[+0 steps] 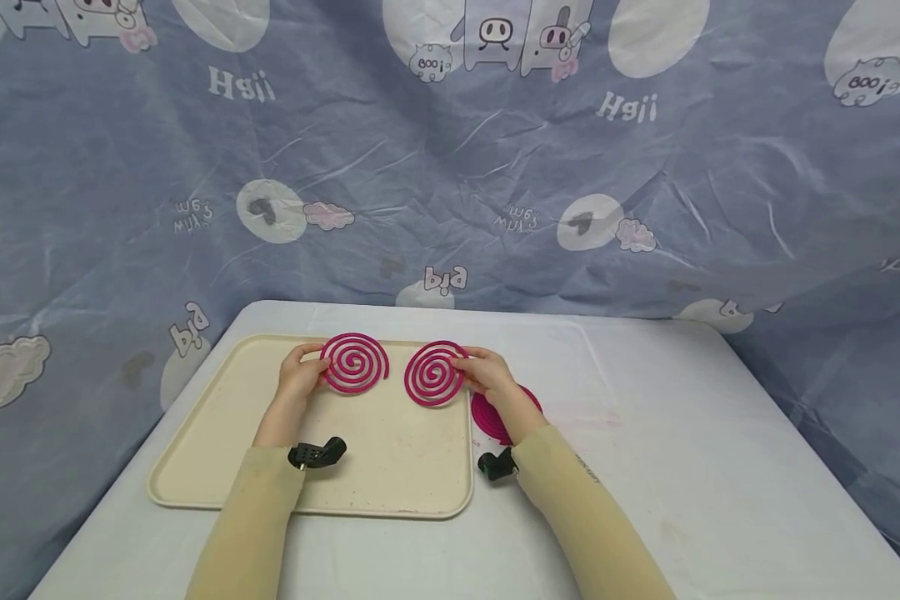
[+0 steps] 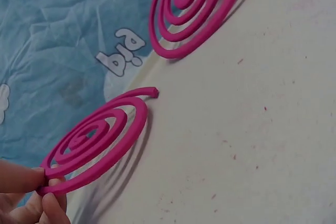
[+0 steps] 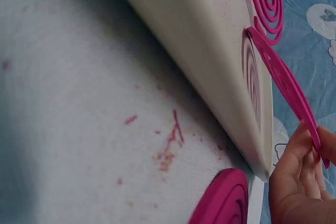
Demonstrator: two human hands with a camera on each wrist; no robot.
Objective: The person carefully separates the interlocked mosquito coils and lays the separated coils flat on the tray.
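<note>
Two pink spiral coils are held up over a cream tray (image 1: 195, 467). My left hand (image 1: 300, 375) pinches the left coil (image 1: 355, 362) at its outer edge; the left wrist view shows that coil (image 2: 97, 137) between my fingertips (image 2: 50, 203), tilted above the tray. My right hand (image 1: 487, 375) pinches the right coil (image 1: 435, 372) at its right edge, and the right wrist view shows this coil (image 3: 283, 77) edge-on beside my fingers (image 3: 299, 166). The coils hang apart with a small gap between them.
A stack of more pink coils (image 1: 495, 414) lies on the white table (image 1: 682, 467) just right of the tray, partly hidden by my right wrist. Pink crumbs (image 3: 168, 140) dot the table. A blue cartoon-print cloth (image 1: 450, 167) hangs behind.
</note>
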